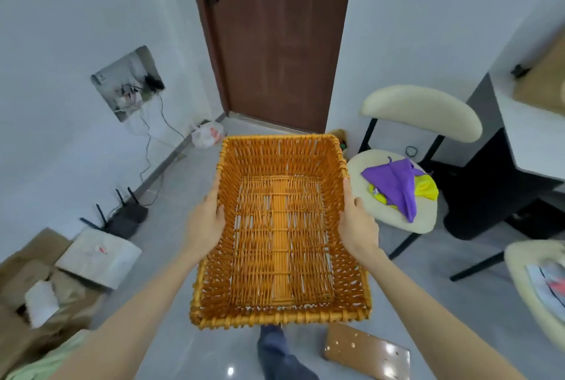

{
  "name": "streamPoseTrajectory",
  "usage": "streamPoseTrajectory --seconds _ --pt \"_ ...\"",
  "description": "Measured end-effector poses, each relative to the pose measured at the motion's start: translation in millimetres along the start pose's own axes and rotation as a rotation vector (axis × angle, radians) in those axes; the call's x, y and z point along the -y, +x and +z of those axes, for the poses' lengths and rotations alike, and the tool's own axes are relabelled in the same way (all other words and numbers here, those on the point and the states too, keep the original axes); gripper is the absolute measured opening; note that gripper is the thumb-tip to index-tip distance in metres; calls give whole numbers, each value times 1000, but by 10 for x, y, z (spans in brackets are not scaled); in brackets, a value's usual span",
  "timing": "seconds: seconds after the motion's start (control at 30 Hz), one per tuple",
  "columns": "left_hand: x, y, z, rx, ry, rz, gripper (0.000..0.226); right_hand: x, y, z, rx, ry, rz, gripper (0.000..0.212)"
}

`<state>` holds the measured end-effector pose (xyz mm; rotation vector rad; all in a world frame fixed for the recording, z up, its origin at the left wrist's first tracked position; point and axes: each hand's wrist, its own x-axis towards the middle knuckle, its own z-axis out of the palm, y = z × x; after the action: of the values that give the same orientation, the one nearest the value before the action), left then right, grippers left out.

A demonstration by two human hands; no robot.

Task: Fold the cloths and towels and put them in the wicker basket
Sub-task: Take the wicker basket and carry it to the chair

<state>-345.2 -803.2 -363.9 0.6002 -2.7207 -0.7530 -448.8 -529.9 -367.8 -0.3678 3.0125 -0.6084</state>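
Observation:
I hold an orange wicker basket point(211, 303) in the air in front of me, and nothing lies inside it. My left hand point(206, 222) grips its left wall, thumb inside the rim. My right hand point(356, 223) grips the right wall the same way. A purple cloth point(394, 184) and a yellow cloth point(426, 187) lie crumpled together on the seat of a cream chair point(385, 214) just right of the basket.
A brown door point(284, 43) stands straight ahead. Cardboard boxes point(36, 275) and a black router point(125, 217) sit on the floor at left. A wooden board point(367, 352) lies on the floor below the basket. A second cream seat point(538, 281) and a white desk point(532, 138) are at right.

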Motion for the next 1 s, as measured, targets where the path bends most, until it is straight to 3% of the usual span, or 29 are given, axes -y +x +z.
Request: streamPoseTrajectory --seconds 0.37,0.73,1.0 --pt "419 1893 535 148 -15 36 76 346 1455 508 16 26 151 74" --pt "1008 3346 1435 370 -191 -215 63 480 2658 1490 158 2 338 82" --pt "1437 3885 2221 464 -99 -296 62 332 3088 2198 203 63 441 75"
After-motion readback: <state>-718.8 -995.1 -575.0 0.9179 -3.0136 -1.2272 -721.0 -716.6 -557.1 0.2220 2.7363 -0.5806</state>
